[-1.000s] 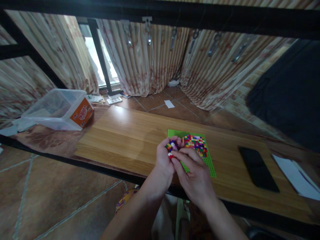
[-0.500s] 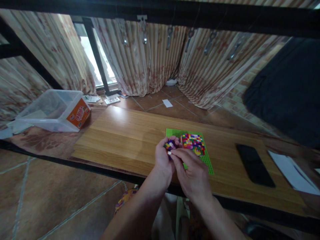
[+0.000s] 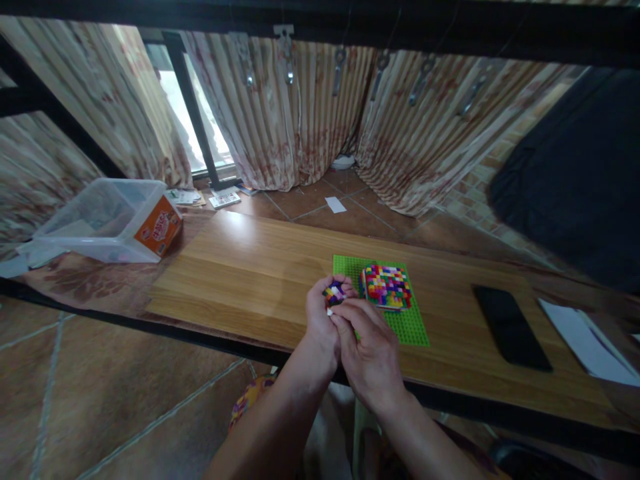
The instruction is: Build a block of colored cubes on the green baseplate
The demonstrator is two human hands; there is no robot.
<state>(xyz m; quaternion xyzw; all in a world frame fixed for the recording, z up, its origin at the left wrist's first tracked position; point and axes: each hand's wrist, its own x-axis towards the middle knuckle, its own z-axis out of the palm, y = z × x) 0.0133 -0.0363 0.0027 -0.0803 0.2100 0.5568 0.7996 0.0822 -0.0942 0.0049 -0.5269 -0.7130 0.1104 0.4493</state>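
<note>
Cupped in my left hand (image 3: 320,320) is a small heap of coloured toy bricks (image 3: 334,292), mostly purple, yellow and white. My right hand (image 3: 367,337) pinches a small white brick (image 3: 329,311) between thumb and forefinger, at the near edge of the heap. Both hands are held close together over the near side of the table. Just right of them, a block built of many coloured bricks (image 3: 386,287) stands on a green studded baseplate (image 3: 414,327). My right hand covers the baseplate's near left part.
A dark phone (image 3: 511,327) lies on the wooden tabletop (image 3: 250,273) to the right, with white papers (image 3: 587,340) beyond it. On the far left stands a clear plastic bin (image 3: 105,220) with an orange label. Patterned curtains (image 3: 310,120) hang behind.
My right hand has drawn left and slightly down with the white brick, uncovering more of the built block. My left hand has shifted slightly left.
</note>
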